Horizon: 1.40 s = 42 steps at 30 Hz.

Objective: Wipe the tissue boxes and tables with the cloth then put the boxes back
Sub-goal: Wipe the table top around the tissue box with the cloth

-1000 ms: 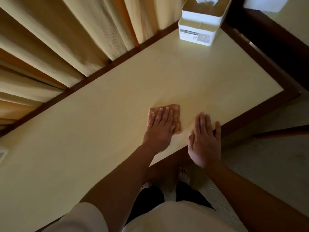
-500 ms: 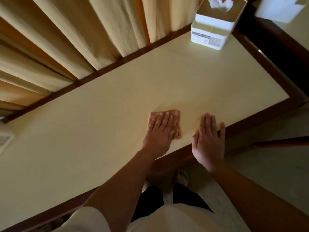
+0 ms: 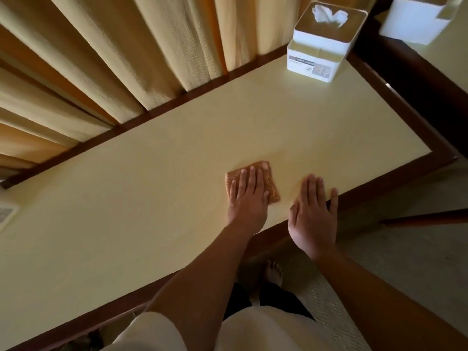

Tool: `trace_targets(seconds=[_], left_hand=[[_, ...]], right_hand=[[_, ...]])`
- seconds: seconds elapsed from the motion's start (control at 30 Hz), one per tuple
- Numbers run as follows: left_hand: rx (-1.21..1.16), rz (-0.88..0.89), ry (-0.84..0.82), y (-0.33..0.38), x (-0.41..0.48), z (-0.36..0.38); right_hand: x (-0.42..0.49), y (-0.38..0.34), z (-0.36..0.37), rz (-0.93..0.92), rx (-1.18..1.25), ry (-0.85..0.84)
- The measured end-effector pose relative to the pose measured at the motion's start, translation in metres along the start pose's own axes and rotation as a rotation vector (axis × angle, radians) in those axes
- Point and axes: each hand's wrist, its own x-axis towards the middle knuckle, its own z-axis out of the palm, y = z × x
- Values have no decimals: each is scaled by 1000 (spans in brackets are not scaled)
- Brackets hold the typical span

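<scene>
A folded orange cloth lies flat on the pale yellow table near its front edge. My left hand presses on the cloth with straight fingers. Just to the right, my right hand rests flat on the tabletop at the front edge, fingers straight, holding nothing. A white tissue box with a tissue sticking out of its top stands at the table's far right corner. A second white box stands on a neighbouring table at the top right, partly cut off.
Yellow curtains hang along the table's far edge. The table has a dark wooden frame. A white object sits at the left edge. My bare feet stand on a woven mat below the table's front edge.
The view has tilted so the tissue box and second box show more fully. Both hands and the cloth keep almost the same spot on the table.
</scene>
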Motion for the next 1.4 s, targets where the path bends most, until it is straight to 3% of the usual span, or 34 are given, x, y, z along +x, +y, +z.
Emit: trace_targets(seconds=[0.27, 0.5, 0.73, 0.97, 1.17, 1.33, 1.4], left_hand=[[-10, 325, 116, -45, -3, 8], [-495, 83, 147, -10, 28, -19], [-669, -28, 175, 24, 95, -33], [-504, -38, 226, 50, 187, -38], [-406, -167, 278, 69, 277, -65], [-340, 130, 233, 111, 256, -42], [-347, 140, 217, 124, 240, -35]], right_hand=[[1, 1, 3, 4, 24, 14], [6, -1, -2, 8, 23, -18], [70, -4, -13, 34, 34, 5], [150, 57, -23, -43, 6, -10], [174, 107, -21, -208, -13, -30], [172, 103, -23, -72, 79, 58], [169, 106, -28, 18, 79, 68]])
